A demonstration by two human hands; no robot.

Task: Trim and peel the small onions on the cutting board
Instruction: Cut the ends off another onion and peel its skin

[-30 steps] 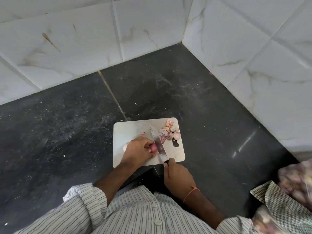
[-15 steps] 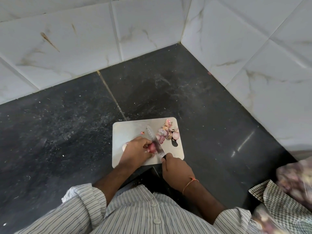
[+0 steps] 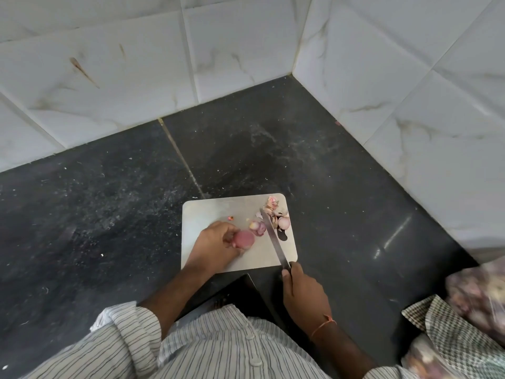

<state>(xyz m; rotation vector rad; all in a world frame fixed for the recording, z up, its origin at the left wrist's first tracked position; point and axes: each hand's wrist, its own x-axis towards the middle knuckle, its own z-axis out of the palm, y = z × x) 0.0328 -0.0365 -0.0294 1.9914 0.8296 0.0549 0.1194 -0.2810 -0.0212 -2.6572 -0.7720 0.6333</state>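
On the cutting board [image 3: 213, 212], at its near left part, the left hand [image 3: 216, 246] grips a small pink onion [image 3: 244, 239]; the fingers [image 3: 232, 236] are curled round it, with the cut face of the onion turned toward the knife. Just beyond that onion, toward the board's middle, lies a second piece of onion [image 3: 258, 227], purple-ringed, touching the board and apart from the hand.

Off the board's near right corner, the right hand [image 3: 303, 292] is clamped on the knife handle, fingers curled tight, thumb laid along the top. The handle itself is hidden inside the grip. The knife [image 3: 273, 242] has its blade running from that corner across the board toward the far right corner, its tip among a heap of onion skins [image 3: 273, 206]. Whether the edge touches the board cannot be told. One peeled onion [image 3: 284, 222] sits beside the blade on its right, next to the dark slot cut in the board.

A small red scrap [image 3: 231, 218] lies on the board's far middle part.

The board rests on a dark stone counter [image 3: 109, 201], which meets white marbled wall tiles [image 3: 246, 50] beyond the board. To the right of the board, at the frame edge, a checked cloth [image 3: 448, 329] and a blurred bag [image 3: 481, 291] are seen. An orange thread [image 3: 323, 324] circles the right wrist; both sleeves [image 3: 123, 326] are striped.
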